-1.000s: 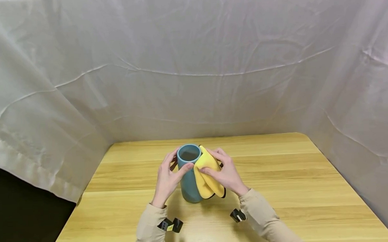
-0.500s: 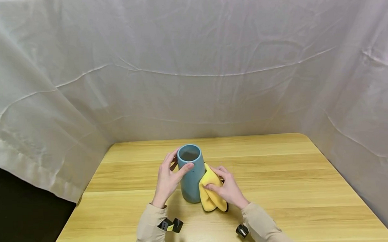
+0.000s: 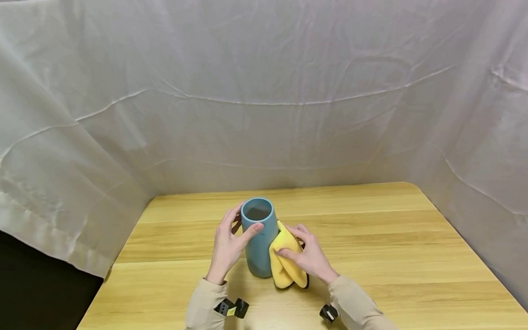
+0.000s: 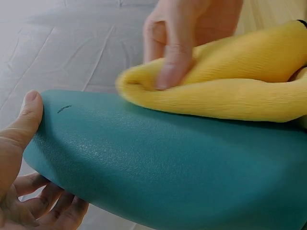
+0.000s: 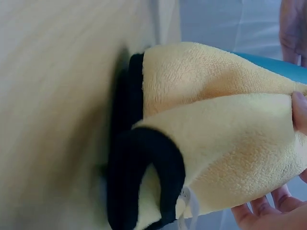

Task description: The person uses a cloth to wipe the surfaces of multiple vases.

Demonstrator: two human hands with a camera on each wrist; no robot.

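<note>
A tall blue-green vase [image 3: 259,252] stands upright on the table, its round mouth facing up. Near its rim my left hand [image 3: 227,241] grips it, thumb in front and fingers behind. In the left wrist view a short dark mark [image 4: 64,109] shows on the vase wall close to the thumb. My right hand [image 3: 310,254] pinches a folded yellow cloth [image 3: 285,259] with black edging and presses it to the vase's lower right side. Up close in the right wrist view, the cloth [image 5: 216,129] is plush, and a pale tag [image 5: 188,203] hangs at its edge.
Under the vase lies a light wooden table [image 3: 403,267]. Grey fabric [image 3: 263,136] hangs behind it and at both sides. Small black devices are strapped at the left wrist [image 3: 232,308] and right wrist [image 3: 329,313].
Holding the cloth, my right hand has slid down the vase's right side from near the rim, then shifted very slightly left. The left hand and vase have kept their place.
</note>
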